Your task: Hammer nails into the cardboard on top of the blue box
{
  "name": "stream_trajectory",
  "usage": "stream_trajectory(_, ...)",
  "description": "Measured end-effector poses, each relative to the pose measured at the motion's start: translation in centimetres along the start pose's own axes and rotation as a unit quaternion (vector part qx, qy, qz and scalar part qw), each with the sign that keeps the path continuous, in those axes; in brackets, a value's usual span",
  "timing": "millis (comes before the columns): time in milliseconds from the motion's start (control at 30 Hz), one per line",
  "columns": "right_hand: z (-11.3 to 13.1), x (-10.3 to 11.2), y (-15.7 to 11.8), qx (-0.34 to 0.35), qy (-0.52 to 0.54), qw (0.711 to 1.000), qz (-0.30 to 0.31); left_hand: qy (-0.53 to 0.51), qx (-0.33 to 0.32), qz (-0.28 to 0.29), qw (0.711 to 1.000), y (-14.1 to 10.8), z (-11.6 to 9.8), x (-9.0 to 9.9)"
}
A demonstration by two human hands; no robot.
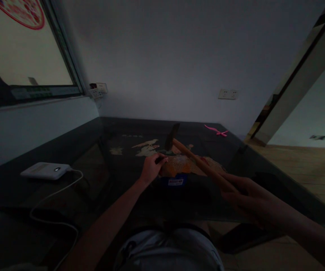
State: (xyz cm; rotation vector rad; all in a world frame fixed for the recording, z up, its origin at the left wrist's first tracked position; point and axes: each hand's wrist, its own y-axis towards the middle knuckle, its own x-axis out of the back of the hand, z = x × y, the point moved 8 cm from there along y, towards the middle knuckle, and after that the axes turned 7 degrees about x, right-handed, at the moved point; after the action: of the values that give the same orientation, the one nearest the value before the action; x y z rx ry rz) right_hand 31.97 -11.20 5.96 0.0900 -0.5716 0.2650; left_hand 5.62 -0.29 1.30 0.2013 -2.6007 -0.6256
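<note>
My right hand point(245, 195) is wrapped round the wooden handle of a hammer point(197, 160), whose dark head is raised just above my left hand and a lumpy, yellow-brown bag point(177, 165). At the bag's left end, the thumb and fingers of my left hand point(153, 165) are pinched together. A small thing may be between the fingertips, but the dim light hides what it is. Beneath the bag's near side shows a blue item with a white label point(176, 182); its full shape is lost in shadow.
A dark glossy table point(91, 192) with an inlaid picture reaches back to the wall. A white power bank point(46, 171) with a cable point(52, 195) lies at the left. A pink ribbon point(217, 131) lies at the back right. Wall sockets point(228, 94) are behind.
</note>
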Motion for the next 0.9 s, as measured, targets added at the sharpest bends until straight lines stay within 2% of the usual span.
stream_trajectory(100,-0.3,-0.4,-0.1,-0.019,0.006,1.000,0.024,0.018,0.001,-0.002,1.000,0.0,0.2,0.0)
stream_trajectory(267,0.3,1.0,-0.3,0.008,-0.016,0.999,-0.042,0.009,-0.013,-0.005,1.000,0.0,0.0,0.0)
stream_trajectory(467,0.1,-0.1,-0.5,0.003,-0.006,1.000,0.000,0.016,0.013,-0.006,1.000,0.0,0.4,0.1)
stream_trajectory(667,0.7,0.1,-0.6,0.013,-0.002,1.000,-0.022,0.010,-0.003,-0.004,1.000,0.1,0.3,0.0)
stream_trajectory(900,-0.4,-0.2,-0.6,-0.014,-0.007,1.000,-0.021,0.011,0.006,0.004,1.000,0.1,0.4,-0.2)
